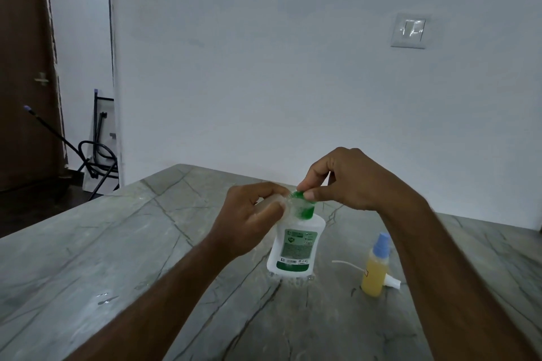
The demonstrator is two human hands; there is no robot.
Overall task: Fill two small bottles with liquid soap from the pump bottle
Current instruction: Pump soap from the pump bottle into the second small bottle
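I am seeing the left hand [252, 214] holding a clear small bottle [283, 205] against the green pump [305, 206]; that bottle is blurring into the fingers, so I cannot make out its fill or its mouth. The right hand [349, 182] is pinching the pump's top between thumb and forefinger. I am counting one white pump bottle [294, 246] standing mid-table, one yellow-filled small bottle [375, 267] with a blue cap to its right, and one white sprayer tube [390, 280] lying just beside that. All is sitting on a grey veined stone table [117, 243] before a white wall [264, 67] with a switch plate [409, 30].
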